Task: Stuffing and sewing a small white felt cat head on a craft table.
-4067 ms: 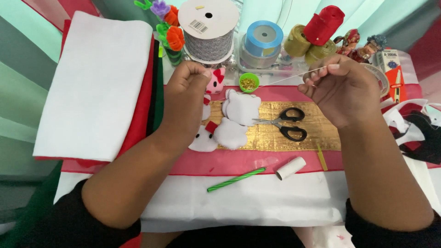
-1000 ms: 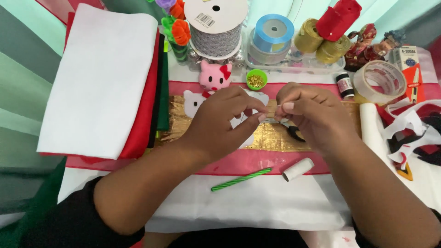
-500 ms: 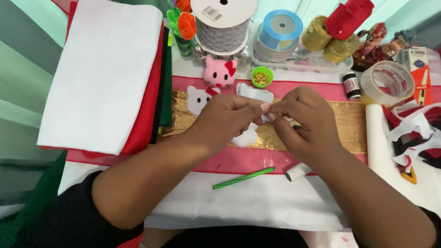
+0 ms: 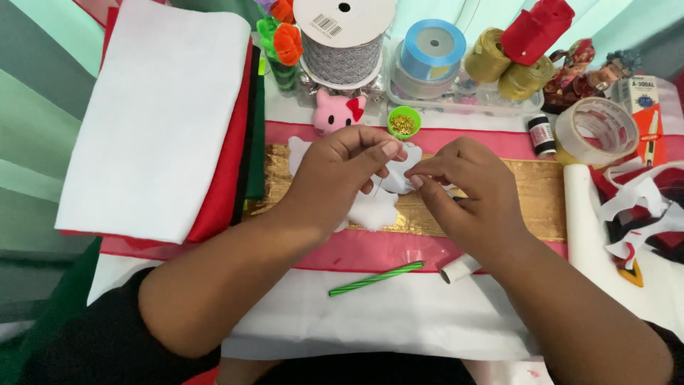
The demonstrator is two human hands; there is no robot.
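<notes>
Both hands are meeting mid-table: left hand [image 4: 342, 175] and right hand [image 4: 463, 187] pinching fingertips together over white felt cutouts [image 4: 374, 208]; whatever's pinched is too small to see. Two gold spools [image 4: 509, 68] sitting far right, one tape roll [image 4: 595, 132], one green stick [image 4: 376, 278] near.

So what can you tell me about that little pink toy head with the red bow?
The pink toy head looks soft and plush, round, with two pointed ears and a red bow on one ear. Small dark eyes and a tiny nose show on its face. It lies face up on the table, just below the big spool of silver ribbon and left of the small green cup of gold beads. Its lower edge meets the pink cloth strip. Neither hand touches it; the left hand is just below.
</notes>
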